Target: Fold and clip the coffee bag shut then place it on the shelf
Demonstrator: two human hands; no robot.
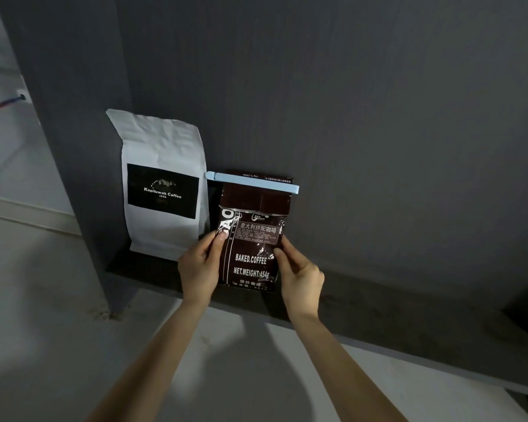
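The brown coffee bag stands upright on the dark shelf, near the shelf's left end and close to its front edge, with its long axis running straight up. Its top is folded over and pinched under a pale blue clip that lies level across the fold. Just to its left stands a taller white coffee bag, which leans back toward the shelf's rear wall; the two bags look to be touching or nearly so, though the dim gap between them makes that hard to tell.

Both hands are on the brown bag at about mid height. The left hand has its fingers curled round the bag's left edge, thumb pressed on the front. The right hand grips the right edge the same way, thumb on the printed face. The bag sits squarely between the two hands, equally near to each.

Folding and clipping appear done, and the bag seems to rest on its base, so what remains is likely letting go. The risk is that it tips forward off the front edge when both hands draw away.
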